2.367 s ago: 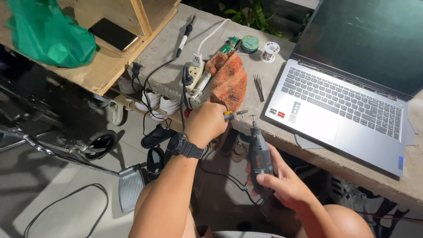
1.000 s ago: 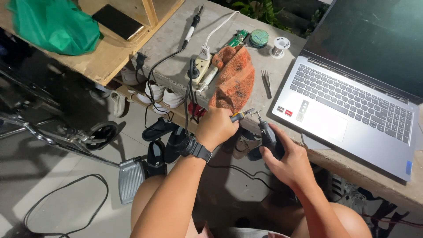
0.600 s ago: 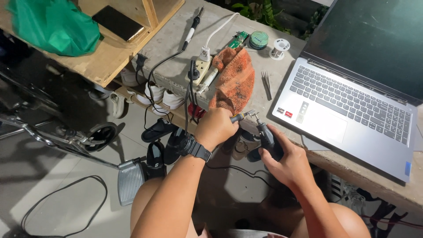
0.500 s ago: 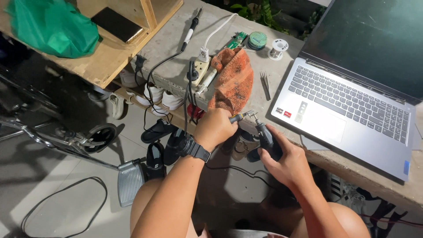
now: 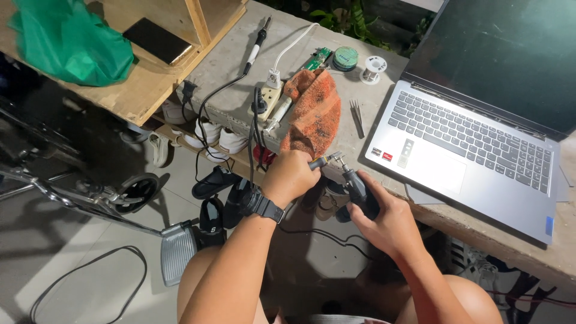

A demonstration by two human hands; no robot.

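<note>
Rotary tool (image 5: 355, 191), dark and stubby, sits just off the front edge of the concrete bench (image 5: 240, 66), gripped in the right hand (image 5: 384, 219), whose fingers curl tight round its body with the nose tilted up and to the left. The left hand (image 5: 291, 178) is bunched into a loose fist right beside that nose, thumb and fingertips pinching a small metal key or wrench (image 5: 321, 161) against the tool's tip; a black wristwatch (image 5: 262, 205) rides on that forearm, which comes up from the lower middle of the view. Both hands hover below the bench edge, over the person's bare knees. On the bench just above them lies an orange rag (image 5: 313, 114), partly draped over a beige power strip (image 5: 270, 103) with black and white cords plugged in. Further back lie a soldering iron (image 5: 257, 43), a small green circuit board (image 5: 317, 59), a round green tin (image 5: 346, 58) and a spool of solder (image 5: 375, 65). Tweezers (image 5: 357, 115) lie between the rag and an open grey laptop (image 5: 474, 156) with a dark screen. To the left, a wooden shelf (image 5: 129, 96) carries a green plastic bag (image 5: 69, 42) and a black phone (image 5: 157, 41). Shoes and sandals (image 5: 213, 180) crowd the tiled floor under the bench, near a wheelchair footrest (image 5: 177, 255).
</note>
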